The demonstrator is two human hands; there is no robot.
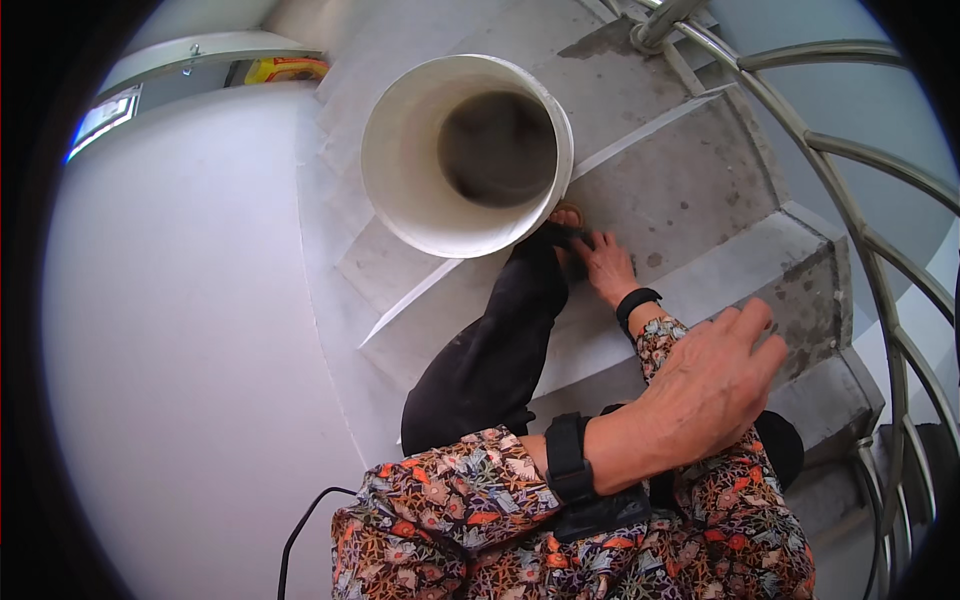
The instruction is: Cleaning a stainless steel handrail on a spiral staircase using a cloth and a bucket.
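Note:
My left hand [724,367] reaches across above my right forearm, its back towards the camera and its fingers bent and apart; nothing shows in it. My right hand [609,262] reaches down to the dark cloth near the cuff of the black trouser leg [487,360], beside a foot [566,216]. Blur hides whether its fingers grip the cloth. Just beyond, a white plastic bucket [405,157] stands on the stairs with murky dark water [495,150] at its bottom. Both wrists wear black straps.
Concrete stair steps [667,180] with wet spots run around me. A curved metal railing [847,187] lines the right side, and a white wall [187,300] the left. At the upper left lies a yellow and red package [285,70]. A black cable [289,532] hangs near my left sleeve.

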